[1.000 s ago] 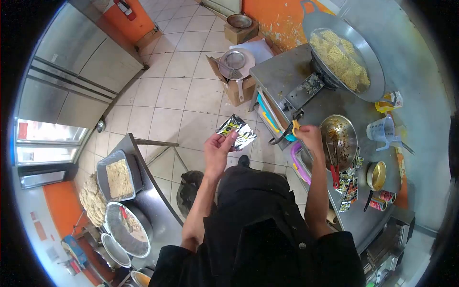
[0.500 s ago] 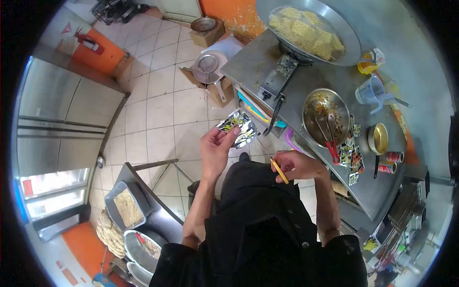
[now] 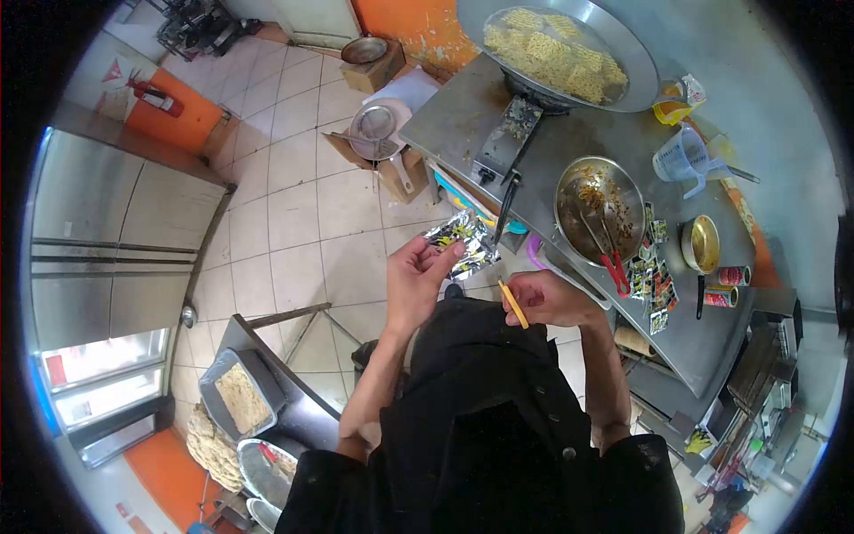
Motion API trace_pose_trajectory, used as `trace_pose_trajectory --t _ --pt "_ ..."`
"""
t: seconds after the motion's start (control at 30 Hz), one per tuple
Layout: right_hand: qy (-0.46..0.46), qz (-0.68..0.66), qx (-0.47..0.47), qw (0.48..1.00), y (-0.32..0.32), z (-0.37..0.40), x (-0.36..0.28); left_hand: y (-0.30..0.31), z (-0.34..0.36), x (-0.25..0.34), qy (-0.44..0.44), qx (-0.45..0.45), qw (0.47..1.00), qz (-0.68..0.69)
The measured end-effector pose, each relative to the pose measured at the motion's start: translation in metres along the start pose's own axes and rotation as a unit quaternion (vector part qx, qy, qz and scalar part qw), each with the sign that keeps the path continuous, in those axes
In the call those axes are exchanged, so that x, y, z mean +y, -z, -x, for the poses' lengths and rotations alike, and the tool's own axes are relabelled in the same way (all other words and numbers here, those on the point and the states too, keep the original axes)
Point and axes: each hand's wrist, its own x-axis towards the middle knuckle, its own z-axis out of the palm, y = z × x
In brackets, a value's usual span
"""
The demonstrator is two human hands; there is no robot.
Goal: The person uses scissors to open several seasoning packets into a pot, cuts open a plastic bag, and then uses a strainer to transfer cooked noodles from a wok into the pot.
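Observation:
My left hand [image 3: 414,283] is closed on a shiny silver foil packet [image 3: 481,255] with green and yellow markings, held by its near left edge. To the right, my right hand [image 3: 544,298] grips a small knife with a yellow handle [image 3: 512,303]. Its thin blade is hard to make out now. Both hands are in front of my dark apron, above the tiled floor. On the steel counter, several similar printed packets [image 3: 654,278] lie beside a steel bowl [image 3: 574,182] with brown sauce residue. Red-handled tongs [image 3: 614,271] rest in that bowl.
A large pan [image 3: 642,84] of noodles in liquid sits at the counter's far end. Near the wall stand a measuring jug [image 3: 678,160], a small pot [image 3: 703,245] and two cans [image 3: 728,287]. At left, a grey tub [image 3: 213,392] is on another table.
The foil packet and my left hand have shifted slightly right. My right hand has turned the knife, and its blade no longer shows clearly. The view has tilted a little.

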Motion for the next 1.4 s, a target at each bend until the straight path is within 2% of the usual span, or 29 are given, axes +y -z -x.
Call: trace_pose_trajectory --t 0.13,0.33,0.7,0.97,1.07,1.13,1.33,1.4 --pt "0.030 0.026 0.011 0.999 -0.002 -0.001 -0.002 0.006 -0.006 -0.013 -0.002 -0.006 1.000 -0.006" --pt "0.022 -0.008 0.017 1.000 -0.004 -0.002 0.002 0.009 -0.010 -0.021 0.002 -0.012 1.000 0.005" --pt "0.032 -0.009 0.035 0.999 -0.006 -0.004 0.001 -0.002 -0.004 0.001 0.028 -0.045 0.993 0.101" --pt "0.037 -0.001 0.046 0.998 -0.007 -0.006 0.007 -0.001 -0.003 -0.003 0.042 -0.078 0.994 0.061" --pt "0.073 -0.021 0.070 0.995 -0.011 -0.007 0.006 -0.003 -0.002 -0.003 0.051 -0.074 0.993 0.076" --pt "0.089 -0.096 0.072 0.989 -0.014 -0.006 0.003 -0.003 -0.002 -0.005 0.051 -0.069 0.993 0.086" --pt "0.077 -0.045 0.059 0.994 -0.011 -0.007 0.012 0.001 -0.003 -0.009 0.059 -0.088 0.992 0.068" --pt "0.078 -0.073 0.063 0.992 -0.013 -0.006 0.008 0.004 -0.002 -0.010 0.073 -0.129 0.988 0.049"
